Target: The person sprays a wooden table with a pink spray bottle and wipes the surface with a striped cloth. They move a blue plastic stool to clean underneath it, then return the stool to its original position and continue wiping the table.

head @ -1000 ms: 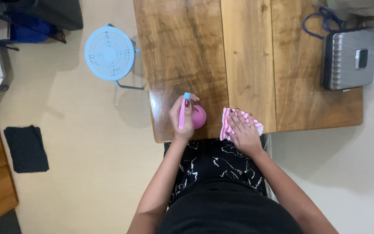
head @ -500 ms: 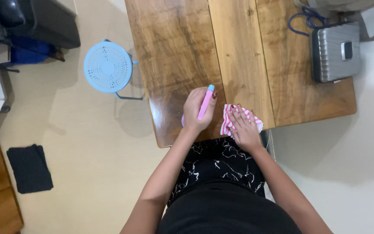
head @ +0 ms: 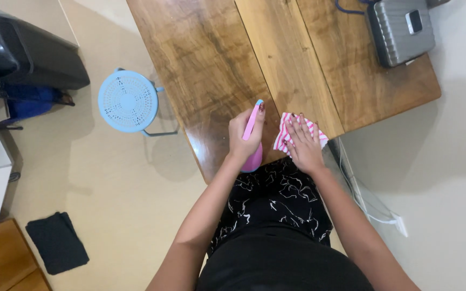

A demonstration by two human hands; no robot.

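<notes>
My left hand (head: pixel 242 132) grips a pink spray bottle (head: pixel 253 159) with a light blue nozzle, held over the near edge of a wooden table (head: pixel 206 70). The nozzle points away from me across the tabletop. My right hand (head: pixel 303 141) lies flat, fingers spread, on a pink and white striped cloth (head: pixel 285 132) pressed against the table's near edge. The two hands are close together but apart.
A grey ridged case (head: pixel 400 29) with a blue cord sits at the table's far right. A light blue round stool (head: pixel 129 101) stands left of the table. A dark cloth (head: pixel 56 241) lies on the floor; a white cable (head: pixel 370 210) runs at right.
The view has shifted, so the table sits further right. My left hand has tilted the spray bottle, its nozzle now pointing further out over the table. My right hand stays on the cloth.
</notes>
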